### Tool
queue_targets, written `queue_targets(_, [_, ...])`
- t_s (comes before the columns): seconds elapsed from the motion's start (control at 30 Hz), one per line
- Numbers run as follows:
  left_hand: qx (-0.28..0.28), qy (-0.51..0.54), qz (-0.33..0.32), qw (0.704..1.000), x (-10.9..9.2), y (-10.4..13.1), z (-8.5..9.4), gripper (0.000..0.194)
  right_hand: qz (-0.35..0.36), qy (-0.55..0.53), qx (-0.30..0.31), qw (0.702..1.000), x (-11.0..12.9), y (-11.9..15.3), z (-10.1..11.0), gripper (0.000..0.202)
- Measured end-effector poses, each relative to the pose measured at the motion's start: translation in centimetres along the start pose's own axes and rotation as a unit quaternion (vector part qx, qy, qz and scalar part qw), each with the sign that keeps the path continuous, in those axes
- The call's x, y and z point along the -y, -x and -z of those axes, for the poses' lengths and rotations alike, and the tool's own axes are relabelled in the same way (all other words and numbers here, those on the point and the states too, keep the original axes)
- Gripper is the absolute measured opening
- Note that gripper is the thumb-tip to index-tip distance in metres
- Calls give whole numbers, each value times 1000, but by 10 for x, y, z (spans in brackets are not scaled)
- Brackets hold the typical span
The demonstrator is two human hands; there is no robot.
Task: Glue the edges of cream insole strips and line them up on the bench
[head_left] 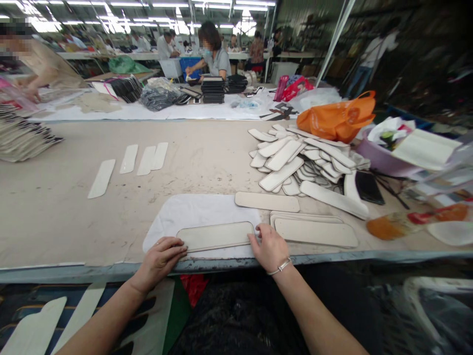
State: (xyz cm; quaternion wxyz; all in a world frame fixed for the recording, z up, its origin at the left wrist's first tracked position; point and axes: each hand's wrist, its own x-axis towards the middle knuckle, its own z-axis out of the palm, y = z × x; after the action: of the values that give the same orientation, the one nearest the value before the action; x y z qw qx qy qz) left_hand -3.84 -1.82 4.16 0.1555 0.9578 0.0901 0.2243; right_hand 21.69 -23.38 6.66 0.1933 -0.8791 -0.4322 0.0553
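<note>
In front of me a long cream panel [216, 236] with rounded corners and a dark edge lies on a white cloth [207, 206]. My left hand [162, 256] has its fingers closed together on the panel's left end. At the right end my right hand [269, 247] grips with the thumb on the panel's edge and the other fingers bent. Just behind lies another cream panel [268, 202], partly on the cloth. Beside my right hand is a small stack of similar panels [316, 233], lying flat.
A heap of cream pieces [284, 158] lies at the right, with an orange bag [336, 118], a purple basin [386, 155] and a phone-like black object [369, 187] around it. Several flat pale pieces [101, 179] lie left. Co-workers [216, 56] sit across the table.
</note>
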Motion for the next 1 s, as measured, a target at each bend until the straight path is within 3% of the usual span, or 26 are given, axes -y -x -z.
queue_targets(0.07, [1,0,3,1000,-1,1,0,17,118,-18,-19,993,11,7,-4,39])
queue_targets(0.13, [0,-2,5,1000,-3,1,1,18,224,-23,1,974,21,13,-13,51])
queue_targets(0.2, [-3,-5,4,1000,-5,1,2,17,267,-10,38,963,25,16,-23,64])
queue_targets(0.3, [-6,-12,1,1000,-7,1,2,17,232,21,71,970,19,17,-32,74])
queue_targets(0.47, [-35,-16,38,999,-19,3,4,16,171,65,76,980,0,15,-30,73])
queue_targets(0.57, [-127,-64,102,985,-47,-2,1,24,176,76,69,979,-2,15,-32,73])
queue_targets(0.63, [-140,-84,123,979,-75,-14,-9,36,182,83,63,978,-2,16,-36,74])
queue_targets(0.73, [19,-64,88,994,-115,-42,-38,56,187,102,52,976,-3,17,-41,71])
queue_targets(0.8, [112,-62,73,989,-128,-59,-58,69,191,113,45,974,-5,17,-43,64])
queue_targets(0.9, [146,-82,85,982,-119,-68,-71,75,198,112,37,973,-6,17,-43,62])
queue_targets(1.0, [162,-117,68,978,-86,-52,-55,73,198,95,37,975,-6,17,-43,70])
